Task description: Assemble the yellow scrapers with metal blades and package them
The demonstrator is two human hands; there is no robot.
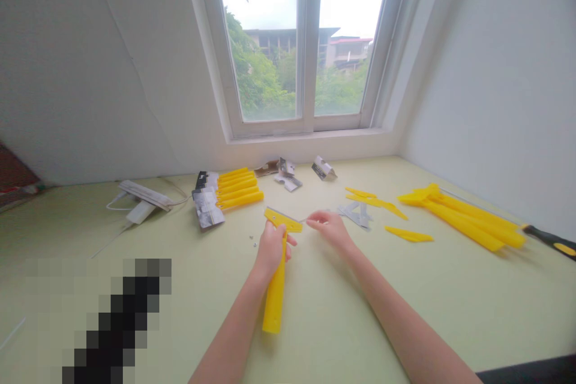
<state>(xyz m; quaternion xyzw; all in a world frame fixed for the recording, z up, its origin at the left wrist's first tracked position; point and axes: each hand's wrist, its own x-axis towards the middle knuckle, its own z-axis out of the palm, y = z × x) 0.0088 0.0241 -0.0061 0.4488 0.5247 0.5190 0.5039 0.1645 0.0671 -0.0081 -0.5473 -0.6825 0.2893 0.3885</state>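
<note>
My left hand (272, 247) is wrapped round a yellow scraper-like tool (275, 297), its handle pointing toward me and its wide head, edged by a thin metal blade, at the top. Just right of that head, my right hand (327, 227) has its fingertips pinched together near the blade's end; whatever they hold is too small to name. Several grey metal blades (357, 214) lie beyond the right hand, beside loose yellow head pieces (375, 199). Tiny screws (254, 245) rest on the table left of the left hand.
Packaged yellow handles (240, 189) lie at the back left, near a white power strip (146, 195). Cardboard tags (288, 175) sit below the window. On the right are more yellow handles (472, 222) and a black-handled screwdriver (551, 241). A pixelated dark shape fills the lower left.
</note>
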